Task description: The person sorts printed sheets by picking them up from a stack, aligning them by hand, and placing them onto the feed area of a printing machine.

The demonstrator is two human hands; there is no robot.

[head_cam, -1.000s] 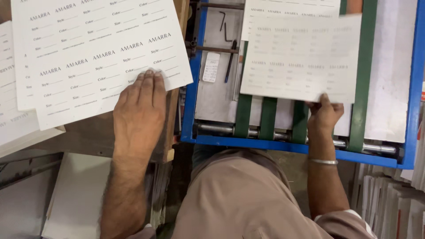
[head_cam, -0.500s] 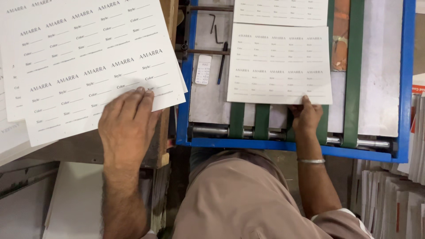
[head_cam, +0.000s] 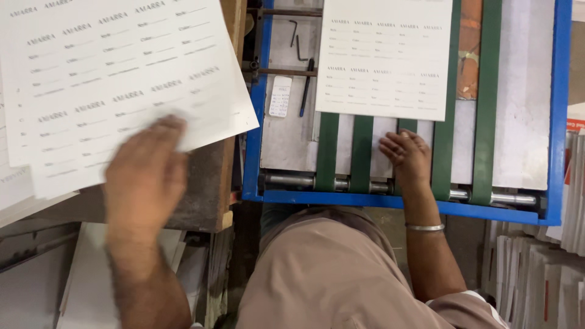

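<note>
- Right hand (head_cam: 407, 155), fingers flat and open, rests on the green feeder belts (head_cam: 361, 152); the white printed label sheet (head_cam: 385, 58) has slid just beyond its fingertips, squared, long axis pointing away.
- Left hand (head_cam: 145, 176), blurred, open palm, on the corner of the white printed sheet stack (head_cam: 116, 85), now tilted.
</note>
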